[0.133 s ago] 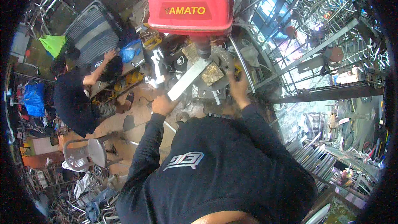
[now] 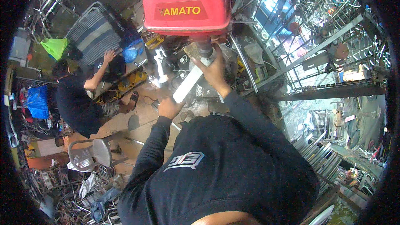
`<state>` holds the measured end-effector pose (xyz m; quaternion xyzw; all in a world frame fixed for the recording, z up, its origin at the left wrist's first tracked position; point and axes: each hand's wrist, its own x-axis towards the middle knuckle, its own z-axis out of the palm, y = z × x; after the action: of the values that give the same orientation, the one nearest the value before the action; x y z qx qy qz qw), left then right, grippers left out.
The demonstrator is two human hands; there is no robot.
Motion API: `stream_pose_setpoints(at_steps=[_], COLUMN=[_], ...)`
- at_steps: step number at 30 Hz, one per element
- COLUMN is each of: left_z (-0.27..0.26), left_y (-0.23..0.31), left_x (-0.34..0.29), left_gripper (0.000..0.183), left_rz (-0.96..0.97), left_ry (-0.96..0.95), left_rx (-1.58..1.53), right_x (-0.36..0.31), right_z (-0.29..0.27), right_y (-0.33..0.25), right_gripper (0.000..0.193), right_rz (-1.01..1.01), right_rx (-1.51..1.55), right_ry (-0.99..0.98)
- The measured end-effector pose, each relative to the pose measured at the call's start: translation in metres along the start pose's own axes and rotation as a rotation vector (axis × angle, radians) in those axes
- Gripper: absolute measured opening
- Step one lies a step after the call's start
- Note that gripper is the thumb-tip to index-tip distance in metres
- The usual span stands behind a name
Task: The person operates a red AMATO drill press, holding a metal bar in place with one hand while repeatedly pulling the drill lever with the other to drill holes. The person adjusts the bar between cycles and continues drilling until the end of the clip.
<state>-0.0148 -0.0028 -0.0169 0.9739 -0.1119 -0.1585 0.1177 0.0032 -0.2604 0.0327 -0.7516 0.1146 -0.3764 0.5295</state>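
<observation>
Under the red head of a drill press, a flat pale metal bar lies slantwise, its far end below the drill chuck. My left hand is closed round the bar's near end. My right hand reaches over the far end with thumb and fingers spread to either side of the chuck. The thumb lies at the bar; whether it presses on it I cannot tell. The hand hides most of the block under the bar. Below, part of the metal base shows.
At the left, another person crouches with an arm stretched over a dark item. A grey plastic chair stands lower left. A slanting metal rod is right of the press. Metal tubes are stacked at the right.
My right hand has moved left and away from me, from beside the block to the bar's far end at the chuck. My left hand keeps its hold; the view has shifted slightly.
</observation>
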Motion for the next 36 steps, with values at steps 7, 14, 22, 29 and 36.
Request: stream_pose_setpoints(at_steps=[7,14,22,29,36], left_z=[-0.022,-0.032,-0.027,-0.032,-0.049], left_y=[-0.036,-0.022,-0.029,-0.056,-0.036], left_x=[0.043,0.049,0.054,0.098,0.092], left_gripper=[0.053,0.071,0.077,0.084,0.079], left_rz=[0.188,0.168,0.175,0.234,0.197], left_ry=[-0.011,-0.168,-0.093,0.004,-0.047], left_rx=[0.052,0.016,0.076,0.294,0.161], right_x=[0.086,0.084,0.042,0.007,0.006], right_z=[-0.017,-0.108,-0.263,-0.267,-0.269], right_y=[0.032,0.075,-0.168,-0.263,-0.254], right_gripper=[0.061,0.072,0.029,0.030,0.031], right_rz=[0.554,0.136,-0.190,-0.307,-0.294], right_rx=[0.421,-0.308,0.179,0.048,0.119], right_ry=[-0.899,-0.594,-0.545,-1.032,-1.060])
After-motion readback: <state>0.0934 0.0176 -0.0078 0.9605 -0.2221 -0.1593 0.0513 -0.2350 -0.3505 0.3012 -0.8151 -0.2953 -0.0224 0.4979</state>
